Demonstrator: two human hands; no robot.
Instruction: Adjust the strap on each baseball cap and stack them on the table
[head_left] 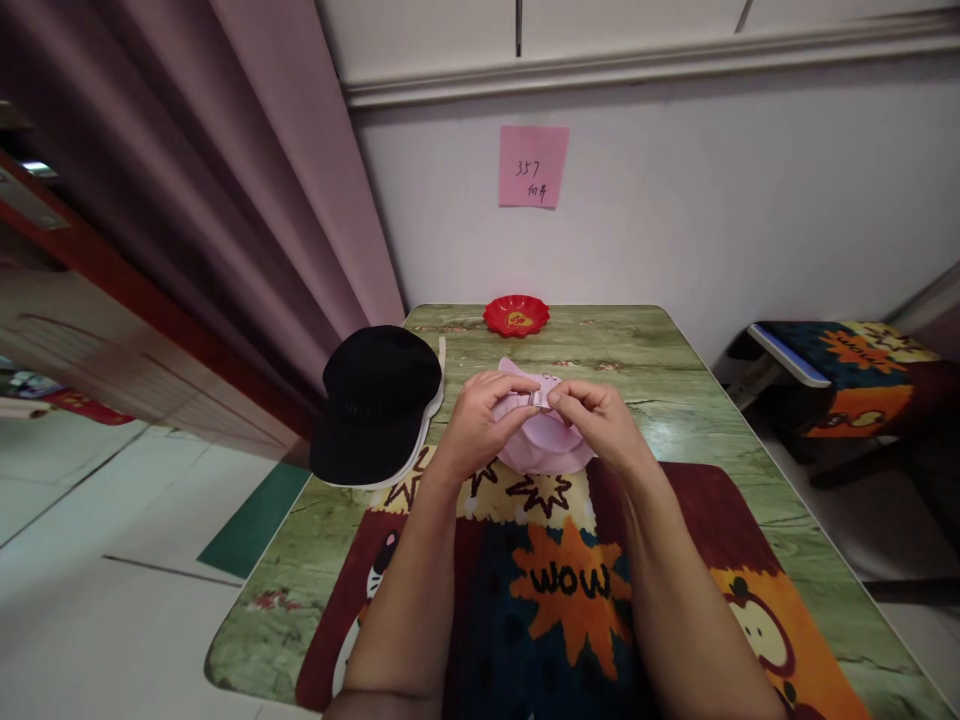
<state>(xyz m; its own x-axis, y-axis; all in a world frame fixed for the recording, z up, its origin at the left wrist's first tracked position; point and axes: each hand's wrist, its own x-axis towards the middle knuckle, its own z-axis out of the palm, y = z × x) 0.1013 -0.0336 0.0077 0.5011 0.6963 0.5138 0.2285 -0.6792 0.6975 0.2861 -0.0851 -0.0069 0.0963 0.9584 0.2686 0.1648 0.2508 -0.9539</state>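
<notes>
Both of my hands meet over a pale pink cap [546, 445] near the middle of the table. My left hand [484, 418] pinches the cap's strap on the left of a small buckle [538, 398]. From the right, my right hand [598, 415] is closed with thumb and finger on the strap beside the same buckle. The cap's opening shows below the strap, and part of the cap is hidden behind my fingers. A black cap [379, 400] lies to the left, at the table's left edge, with something white under its rim.
A red scalloped dish [517, 316] stands at the back of the green table [630, 340]. Under my forearms lies a colourful mat [570, 590]. A pink note [533, 166] hangs on the wall. There is a curtain on the left and a cloth-covered stool [870, 365] on the right.
</notes>
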